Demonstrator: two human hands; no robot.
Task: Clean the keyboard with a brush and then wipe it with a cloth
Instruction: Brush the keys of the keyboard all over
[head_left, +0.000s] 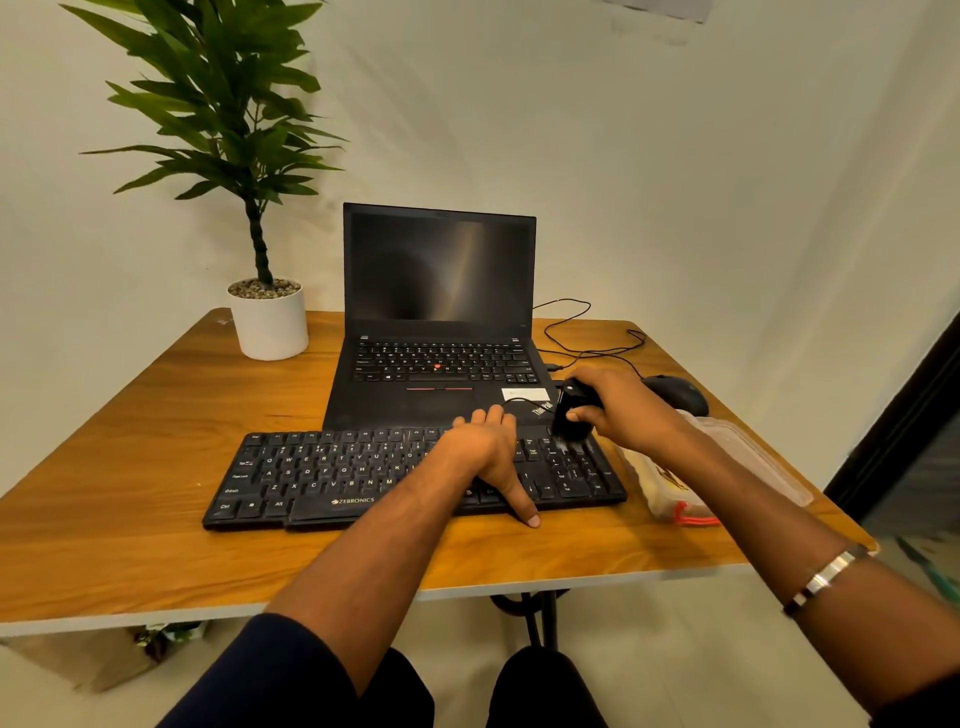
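wooden table (156, 467), pale wall (675, 182)

An open black laptop (439, 332) sits mid-table (130, 441), its screen dark. At ten o'clock from it stands a leafy plant in a white pot (269, 325). At four o'clock lies a black mouse (678, 392), its thin cable (582, 332) looping behind. A clear plastic pouch (727, 467) rests near the table's right edge.
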